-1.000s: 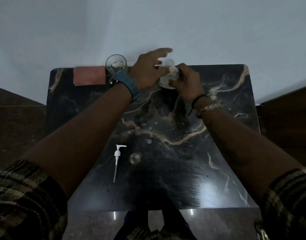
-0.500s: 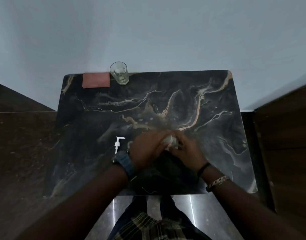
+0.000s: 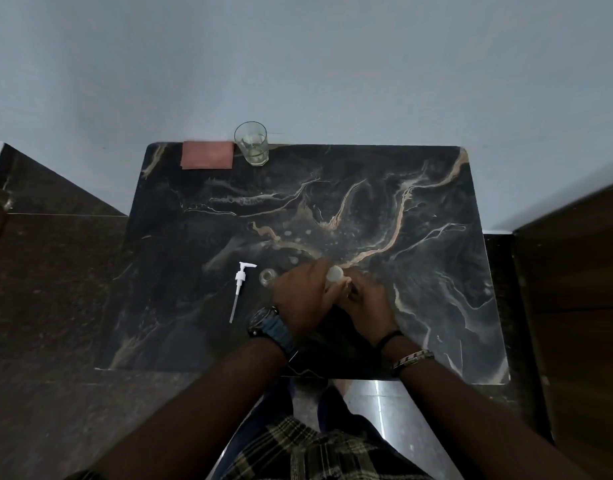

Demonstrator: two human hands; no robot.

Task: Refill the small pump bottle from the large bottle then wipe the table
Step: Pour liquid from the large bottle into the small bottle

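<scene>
The dark marble table (image 3: 384, 202) carries everything, and places here are given from its near edge. Close to that edge, about mid-width, both hands meet around a pale plastic bottle (image 3: 333, 276), probably the large one; only its rounded top shows between them, so its fill cannot be read. Smooth plastic like this is likely light, a bit squeezable and slippery if wet, so the body is the safest place to hold it. The left hand (image 3: 299, 299) curls round its left side and the right hand (image 3: 365, 301) wraps the right side, fingers closed on it. Just left of the hands stands the small bottle's open mouth (image 3: 266, 276), then the white pump head (image 3: 241, 289) lying flat. At the far edge sit a glass (image 3: 252, 144) and a pink cloth (image 3: 207, 155).
</scene>
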